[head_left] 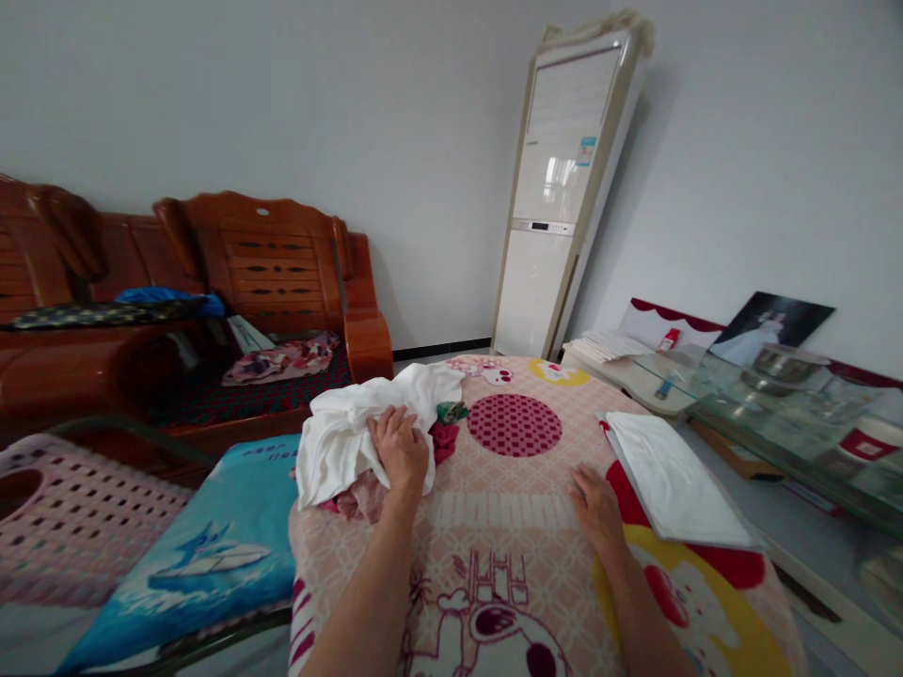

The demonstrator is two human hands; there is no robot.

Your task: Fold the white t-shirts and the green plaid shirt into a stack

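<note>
My left hand (401, 447) rests on a crumpled white cloth (335, 437), fingers spread over its folds. That cloth lies on a small heap at the left side of the table; a dusty-pink cloth (363, 496), a dark red cloth (444, 442) and a bit of green cloth (451, 411) stick out from under it. On the pink patterned tablecloth (508, 517), to the right, lies my right hand (596, 503), fingers out and holding nothing. A flat, folded white piece (677, 480) is at the table's right edge, apart from that hand.
Left of the table stand a pink woven chair (91, 517) with a blue cushion (218, 536) and a wooden sofa (275, 273). A tall air conditioner (543, 216) is in the corner. At right, a glass shelf (776, 423) carries bowls and a photo (768, 329).
</note>
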